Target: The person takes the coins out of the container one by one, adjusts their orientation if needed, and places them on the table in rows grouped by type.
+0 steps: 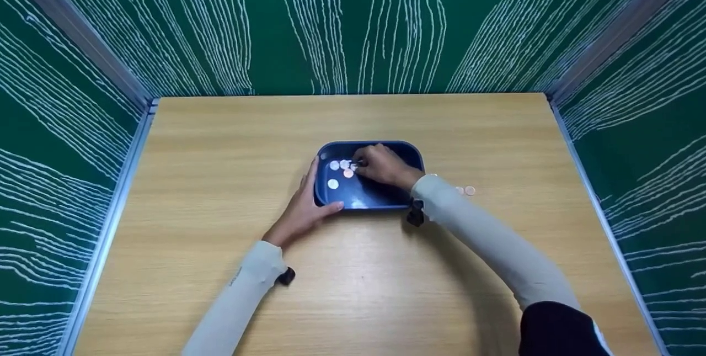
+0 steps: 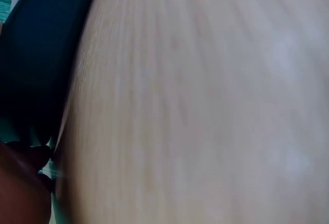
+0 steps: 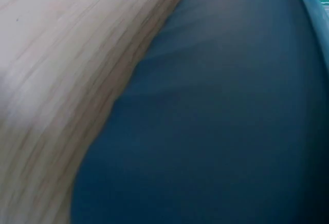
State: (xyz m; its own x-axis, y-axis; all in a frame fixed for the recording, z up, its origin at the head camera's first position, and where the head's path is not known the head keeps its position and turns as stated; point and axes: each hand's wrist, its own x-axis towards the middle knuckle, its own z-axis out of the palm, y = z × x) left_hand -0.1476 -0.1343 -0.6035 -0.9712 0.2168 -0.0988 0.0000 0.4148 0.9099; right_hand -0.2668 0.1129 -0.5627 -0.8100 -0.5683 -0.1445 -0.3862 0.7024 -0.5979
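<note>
Holding the blue tray (image 1: 380,196) by its near left corner, in the grip of the left hand (image 1: 302,204). Reaching inside by some coins (image 1: 333,184) with the right hand (image 1: 382,164), too hidden to tell about that grip.

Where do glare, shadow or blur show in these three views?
Head: bright glare inside the tray, a soft shadow on the table beside the right sleeve. Left wrist: table blurred, pale sheen at right, left hand very dark. Right wrist: tray close, out of focus.
</note>
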